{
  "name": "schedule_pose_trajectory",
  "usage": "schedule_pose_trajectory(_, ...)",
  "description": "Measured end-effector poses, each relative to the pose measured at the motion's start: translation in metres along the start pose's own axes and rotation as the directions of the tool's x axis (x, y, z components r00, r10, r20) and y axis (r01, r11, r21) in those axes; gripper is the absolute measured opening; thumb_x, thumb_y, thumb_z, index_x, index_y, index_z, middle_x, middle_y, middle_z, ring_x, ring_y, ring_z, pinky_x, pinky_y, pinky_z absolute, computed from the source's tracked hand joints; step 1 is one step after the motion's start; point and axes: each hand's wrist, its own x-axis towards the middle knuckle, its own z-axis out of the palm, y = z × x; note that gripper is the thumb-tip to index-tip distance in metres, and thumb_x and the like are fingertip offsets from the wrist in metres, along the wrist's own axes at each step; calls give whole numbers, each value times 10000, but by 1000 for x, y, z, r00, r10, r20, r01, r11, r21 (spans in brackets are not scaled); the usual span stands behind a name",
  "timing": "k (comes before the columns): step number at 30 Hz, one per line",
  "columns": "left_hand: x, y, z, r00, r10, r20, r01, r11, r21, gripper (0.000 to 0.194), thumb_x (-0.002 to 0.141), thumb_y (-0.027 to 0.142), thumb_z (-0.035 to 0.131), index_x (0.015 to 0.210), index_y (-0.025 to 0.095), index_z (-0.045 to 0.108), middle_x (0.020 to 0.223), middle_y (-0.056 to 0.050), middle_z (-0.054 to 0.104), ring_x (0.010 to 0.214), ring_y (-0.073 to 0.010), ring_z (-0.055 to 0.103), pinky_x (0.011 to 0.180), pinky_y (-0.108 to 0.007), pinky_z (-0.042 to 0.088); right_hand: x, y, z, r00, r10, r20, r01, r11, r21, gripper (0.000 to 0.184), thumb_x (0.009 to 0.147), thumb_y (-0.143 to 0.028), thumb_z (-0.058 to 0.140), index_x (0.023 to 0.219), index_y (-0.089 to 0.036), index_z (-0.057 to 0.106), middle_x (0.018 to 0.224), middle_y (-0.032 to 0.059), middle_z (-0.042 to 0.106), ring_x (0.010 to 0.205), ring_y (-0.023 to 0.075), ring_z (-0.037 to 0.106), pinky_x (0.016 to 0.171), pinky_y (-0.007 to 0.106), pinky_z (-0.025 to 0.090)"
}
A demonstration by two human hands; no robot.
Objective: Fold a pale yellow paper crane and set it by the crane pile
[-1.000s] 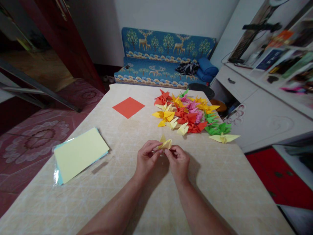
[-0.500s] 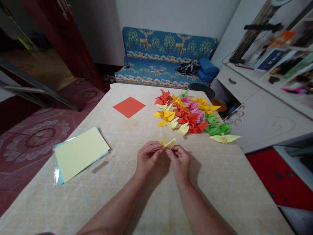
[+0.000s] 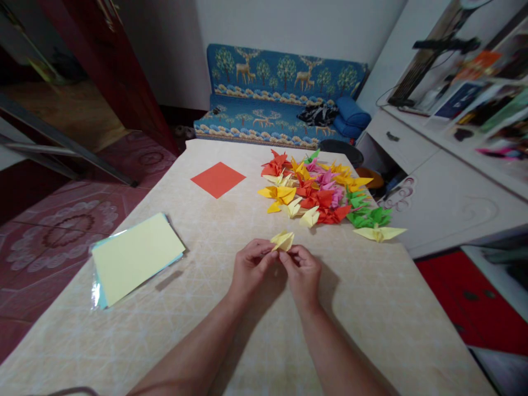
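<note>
A pale yellow folded paper crane is held between my two hands above the middle of the table. My left hand pinches its left lower side, and my right hand pinches the right lower side, thumbs close together. The fingers cover the crane's bottom part. Beyond my hands, to the right, lies a cluster of folded paper cranes in red, orange, yellow, pink and green. A pale yellow crane with spread wings rests at the cluster's near right end.
A red paper square lies flat at the far left of the table. Nearer on the left, a stack of yellow and blue paper sheets sits on a clear plastic wrapper. A blue patterned sofa stands behind the table.
The crane's raised points have come together into one broader, lower shape between my fingers. Both hands keep nearly the same place and grip.
</note>
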Motion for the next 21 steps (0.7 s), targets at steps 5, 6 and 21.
schedule_pose_trajectory(5, 0, -1, -3, 1000, 24, 11, -24, 999, 40, 131, 755, 220, 629, 837, 182, 723, 862, -84, 646, 827, -179, 602, 751, -308, 467, 0, 0, -1, 991, -128, 35, 131, 984, -120, 88, 772, -204, 598, 704, -154, 575, 653, -8, 569, 590, 118, 526, 563, 210, 410)
schedule_pose_trajectory(6, 0, -1, -3, 1000, 25, 0, -25, 999, 46, 125, 753, 221, 631, 828, 183, 724, 858, -81, 646, 823, -177, 602, 748, -306, 466, 0, 0, -1, 990, -136, 46, 141, 982, -124, 82, 778, -203, 591, 713, -155, 577, 663, -7, 573, 601, 120, 529, 573, 212, 414)
schedule_pose_trajectory(21, -6, 9, 2, 970, 142, 197, -185, 957, 224, 336, 784, 133, 511, 1057, 253, 667, 987, -85, 617, 911, -192, 579, 767, -311, 471, 1, -6, -3, 1000, -20, 14, 21, 996, -88, 133, 808, -299, 574, 814, -166, 564, 720, 4, 596, 601, 120, 538, 523, 197, 407)
